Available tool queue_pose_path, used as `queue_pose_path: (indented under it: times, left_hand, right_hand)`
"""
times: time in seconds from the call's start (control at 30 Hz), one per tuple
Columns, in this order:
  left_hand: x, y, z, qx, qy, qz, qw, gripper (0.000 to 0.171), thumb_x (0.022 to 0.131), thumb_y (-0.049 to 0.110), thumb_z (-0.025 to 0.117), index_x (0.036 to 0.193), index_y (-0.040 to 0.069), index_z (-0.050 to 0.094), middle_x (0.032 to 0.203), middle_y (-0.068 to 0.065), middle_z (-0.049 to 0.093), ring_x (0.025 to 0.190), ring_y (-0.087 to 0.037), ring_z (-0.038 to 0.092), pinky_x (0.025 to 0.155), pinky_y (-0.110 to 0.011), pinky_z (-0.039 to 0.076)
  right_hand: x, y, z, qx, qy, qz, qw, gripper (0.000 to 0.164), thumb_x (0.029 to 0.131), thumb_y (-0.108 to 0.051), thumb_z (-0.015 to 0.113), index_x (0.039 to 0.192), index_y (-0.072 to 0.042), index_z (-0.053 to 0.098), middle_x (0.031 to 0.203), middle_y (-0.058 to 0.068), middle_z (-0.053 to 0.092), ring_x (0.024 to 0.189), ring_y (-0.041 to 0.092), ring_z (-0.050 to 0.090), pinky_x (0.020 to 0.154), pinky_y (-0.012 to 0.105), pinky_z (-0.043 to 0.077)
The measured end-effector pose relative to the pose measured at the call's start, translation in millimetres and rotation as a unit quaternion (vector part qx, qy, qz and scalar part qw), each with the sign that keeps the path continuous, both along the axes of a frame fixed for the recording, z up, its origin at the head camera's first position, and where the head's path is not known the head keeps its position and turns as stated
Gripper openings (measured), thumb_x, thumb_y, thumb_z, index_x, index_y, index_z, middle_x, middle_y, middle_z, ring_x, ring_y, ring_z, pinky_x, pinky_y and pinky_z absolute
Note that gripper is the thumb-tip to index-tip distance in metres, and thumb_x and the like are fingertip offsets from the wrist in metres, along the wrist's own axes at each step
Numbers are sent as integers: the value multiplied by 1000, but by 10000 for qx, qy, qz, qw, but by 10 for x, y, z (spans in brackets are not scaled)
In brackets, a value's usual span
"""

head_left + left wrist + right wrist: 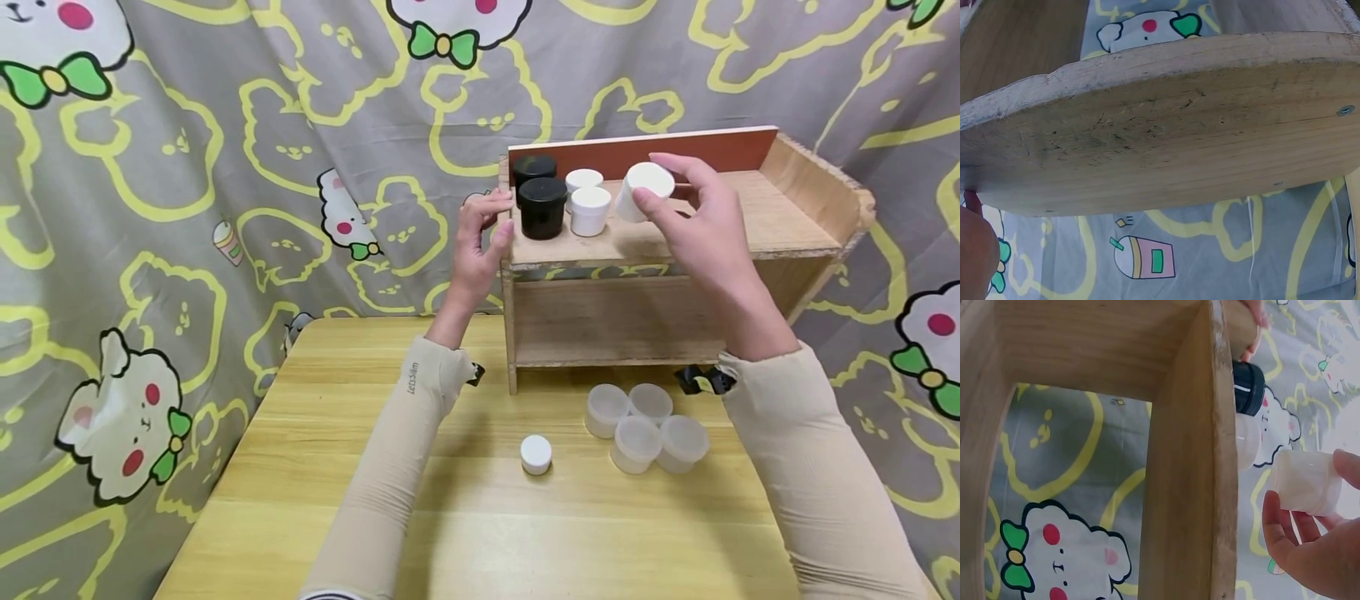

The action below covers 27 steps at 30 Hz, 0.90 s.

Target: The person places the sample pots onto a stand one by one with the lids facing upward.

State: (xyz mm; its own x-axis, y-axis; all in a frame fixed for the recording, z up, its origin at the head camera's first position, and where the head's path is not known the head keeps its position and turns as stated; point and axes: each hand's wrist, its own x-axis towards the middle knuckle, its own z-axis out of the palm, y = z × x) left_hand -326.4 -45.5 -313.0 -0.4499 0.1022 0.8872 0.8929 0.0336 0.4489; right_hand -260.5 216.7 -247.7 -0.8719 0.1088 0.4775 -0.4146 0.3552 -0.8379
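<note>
My right hand (708, 221) grips a white lidded jar (647, 185), tilted, over the top board of a wooden shelf (675, 260). The same white jar (1307, 481) shows between thumb and fingers in the right wrist view. Just left of it, two white jars (590, 212) stand on the top board. Farther left are two black jars (543, 208), one behind the other. My left hand (480, 246) rests on the shelf's left side panel, fingers over its upper edge. In the left wrist view, that panel (1166, 137) fills the middle, with little of the hand visible.
A small white jar (536, 455) stands on the wooden table (322, 467) in front of the shelf. Several translucent tubs (637, 444) are grouped to its right. Behind hangs a patterned grey curtain (300, 150). A reddish board (720, 154) backs the shelf top.
</note>
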Motion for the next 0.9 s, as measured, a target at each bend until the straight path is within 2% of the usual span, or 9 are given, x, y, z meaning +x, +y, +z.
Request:
queue_pose_path:
  times: [0.23, 0.4, 0.63, 0.9]
  left_hand:
    - [-8, 5, -19, 13, 44, 8, 10000, 25, 94, -4, 56, 116, -14, 58, 126, -35, 54, 133, -50, 48, 108, -28, 45]
    - [-14, 3, -18, 5, 57, -21, 10000, 24, 95, -4, 56, 117, -14, 57, 127, -36, 53, 135, -51, 46, 108, -26, 44]
    - [-30, 2, -1, 63, 137, -58, 9999, 24, 94, -6, 56, 116, -16, 57, 125, -36, 54, 132, -51, 48, 108, -28, 45]
    - [-38, 9, -14, 69, 121, -97, 9999, 24, 94, -7, 56, 116, -16, 57, 125, -37, 54, 131, -51, 47, 108, -27, 44]
  right_hand:
    - [-265, -11, 60, -130, -95, -323, 9993, 53, 95, -24, 75, 144, -11, 60, 116, -14, 61, 107, 4, 55, 85, 16, 47]
    - [-422, -34, 108, -354, -318, -433, 9979, 55, 94, -23, 76, 144, -9, 60, 112, -12, 61, 102, 4, 55, 83, 14, 49]
    - [-577, -52, 110, -414, -616, -454, 9962, 57, 95, -26, 75, 147, -10, 57, 112, -10, 60, 101, 4, 57, 85, 14, 50]
    - [-694, -34, 17, -309, -756, -540, 9952, 56, 96, -31, 73, 146, -12, 58, 114, -11, 59, 104, 3, 54, 89, 16, 47]
